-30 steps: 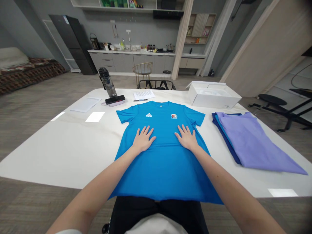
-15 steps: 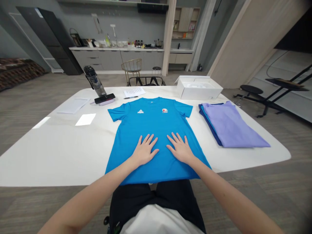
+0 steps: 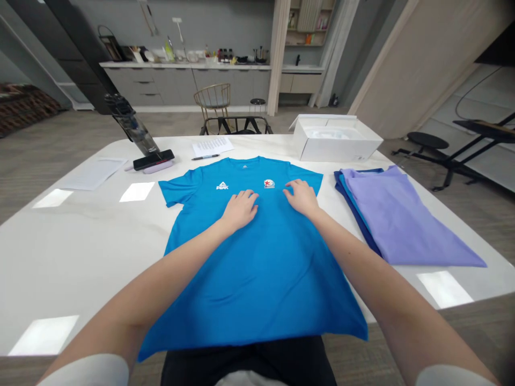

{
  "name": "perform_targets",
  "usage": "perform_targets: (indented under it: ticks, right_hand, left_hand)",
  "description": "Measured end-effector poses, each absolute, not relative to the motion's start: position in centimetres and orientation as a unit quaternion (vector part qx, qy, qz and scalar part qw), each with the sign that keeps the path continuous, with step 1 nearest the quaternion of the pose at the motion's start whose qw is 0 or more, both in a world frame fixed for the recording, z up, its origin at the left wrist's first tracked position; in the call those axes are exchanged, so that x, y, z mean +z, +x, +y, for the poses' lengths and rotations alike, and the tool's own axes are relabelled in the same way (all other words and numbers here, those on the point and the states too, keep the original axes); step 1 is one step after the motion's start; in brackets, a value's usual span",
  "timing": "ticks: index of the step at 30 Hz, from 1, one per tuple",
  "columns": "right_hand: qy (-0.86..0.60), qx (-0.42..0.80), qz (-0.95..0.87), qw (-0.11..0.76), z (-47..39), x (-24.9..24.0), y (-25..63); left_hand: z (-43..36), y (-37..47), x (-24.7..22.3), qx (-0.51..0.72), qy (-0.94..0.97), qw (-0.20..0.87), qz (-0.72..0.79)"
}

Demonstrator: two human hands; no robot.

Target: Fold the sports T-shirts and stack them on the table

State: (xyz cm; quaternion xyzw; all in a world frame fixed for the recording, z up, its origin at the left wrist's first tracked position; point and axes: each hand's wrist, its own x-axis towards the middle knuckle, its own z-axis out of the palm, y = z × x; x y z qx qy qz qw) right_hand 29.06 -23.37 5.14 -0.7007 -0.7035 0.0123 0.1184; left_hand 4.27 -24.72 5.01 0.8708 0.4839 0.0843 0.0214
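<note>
A blue short-sleeved T-shirt (image 3: pixel 249 268) lies front side up on the white table, collar away from me. Its lower hem hangs past the near table edge, and soft creases cross the lower half. My left hand (image 3: pixel 240 209) rests on the chest below the white PEAK logo, fingers loosely bent and pointing forward, holding nothing. On the other side of the chest, my right hand (image 3: pixel 301 197) touches the cloth just right of the round star badge. Its fingers are bent and a little apart, with nothing in them.
Folded purple and blue clothes (image 3: pixel 410 220) lie to the right. Behind them stands an open white box (image 3: pixel 338 147). A clear bottle (image 3: pixel 137 131), a black phone (image 3: pixel 153 160), a pen (image 3: pixel 205 157) and paper sheets (image 3: pixel 90 172) are on the table (image 3: pixel 80 252).
Both hands have moved forward from the shirt's middle to its chest, their spread fingers now more bent. The hem has come nearer and now hangs farther over the edge, with new creases showing.
</note>
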Motion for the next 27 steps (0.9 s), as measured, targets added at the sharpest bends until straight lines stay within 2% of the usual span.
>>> perform_targets:
  ticks: [5, 13, 21, 27]
  right_hand:
    - [-0.772, 0.001, -0.628, 0.101, -16.1, 5.2, 34.4]
    - [-0.794, -0.024, -0.608, -0.01, -11.8, 4.9, 40.8]
    - [-0.801, -0.036, -0.597, -0.025, -11.9, 3.4, 42.5]
    - [-0.795, 0.016, -0.607, -0.009, -11.7, 3.4, 42.7]
  left_hand:
    - [-16.4, 8.3, 4.7, 0.107, 0.871, 0.024, 0.479]
    - [-2.7, 16.1, 4.5, 0.096, 0.866, 0.046, 0.488]
    - [1.8, 20.1, 2.6, 0.053, 0.888, 0.116, 0.442]
    - [2.0, 20.2, 1.3, 0.098, 0.864, 0.145, 0.472]
